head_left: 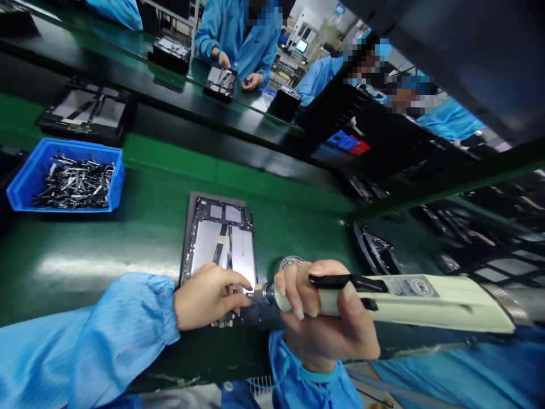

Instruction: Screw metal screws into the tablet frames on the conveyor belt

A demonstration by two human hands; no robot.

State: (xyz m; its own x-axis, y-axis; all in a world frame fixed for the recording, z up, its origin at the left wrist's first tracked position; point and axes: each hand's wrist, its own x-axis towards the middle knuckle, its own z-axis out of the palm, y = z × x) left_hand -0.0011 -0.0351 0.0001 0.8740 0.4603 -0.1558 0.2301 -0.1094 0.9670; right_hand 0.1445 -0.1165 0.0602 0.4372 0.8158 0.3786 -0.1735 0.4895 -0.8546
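Note:
An opened tablet point(242, 244) lies on the green bench, its silver battery panels and dark flat cables exposed. My left hand point(208, 298) rests over its lower part, thumb and forefinger drawn together near the right edge. Whatever is between those fingertips is too small to make out. In my right hand point(327, 318) is a cream electric screwdriver point(460, 304) with a black lever, held with the fingers wrapped round its front end. Its metal nose point(266, 293) points at the tablet beside my left fingertips; the bit's tip cannot be seen clearly.
A blue bin point(117, 182) full of small dark and silver parts sits at left. Behind it are stacked opened tablets point(91, 111). A round metal dish point(292, 261) is partly behind my right hand. Across the bench a co-worker point(238, 45) handles another tablet point(221, 80). Dark racks stand right.

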